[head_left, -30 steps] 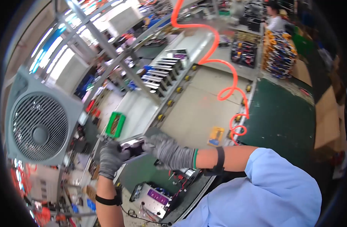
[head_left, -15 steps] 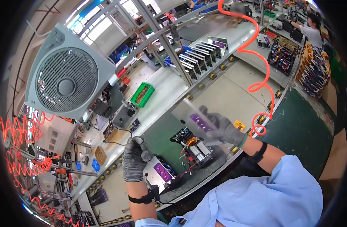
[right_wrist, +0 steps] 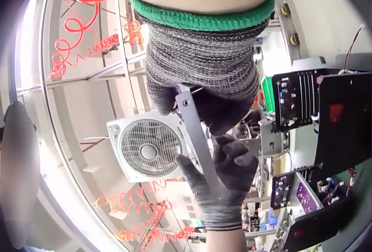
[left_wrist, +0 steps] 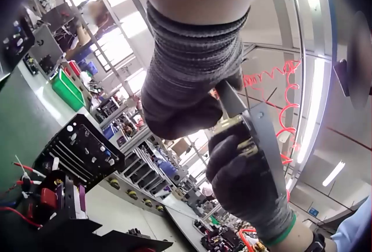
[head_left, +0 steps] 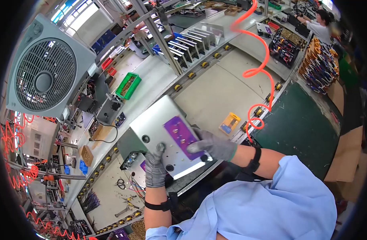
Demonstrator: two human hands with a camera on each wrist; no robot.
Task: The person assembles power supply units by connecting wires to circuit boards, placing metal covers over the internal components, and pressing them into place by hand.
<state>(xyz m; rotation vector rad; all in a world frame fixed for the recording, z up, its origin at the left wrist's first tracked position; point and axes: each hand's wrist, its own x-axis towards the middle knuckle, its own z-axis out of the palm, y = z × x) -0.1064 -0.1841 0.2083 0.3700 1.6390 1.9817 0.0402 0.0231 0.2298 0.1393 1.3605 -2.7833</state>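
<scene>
Both gloved hands hold a silver metal panel [head_left: 153,120] with a purple label [head_left: 179,132], small brass-coloured fittings and black round inserts. My left hand [head_left: 155,168] grips its lower left edge, thumb on the face. On the right side, my right hand [head_left: 213,146] holds it with the thumb over the label. The right wrist view shows the panel's bent edge [right_wrist: 200,141] between the left thumb and fingers. Beneath the hands, a circuit assembly [left_wrist: 78,153] with black boards and red wires sits on the green bench; the panel mostly covers it in the head view.
A grey fan [head_left: 43,80] stands at the left. A green bin [head_left: 128,86] of small parts and a row of upright panels [head_left: 187,48] are on the far bench. An orange coiled hose [head_left: 267,60] hangs at the right, near a yellow case [head_left: 230,123]. Another person [head_left: 320,26] works farther back.
Half a second ago, the right hand alone held the panel off to the right, with the left hand apart. The panel has swung left, face up, and the left hand now grips it too.
</scene>
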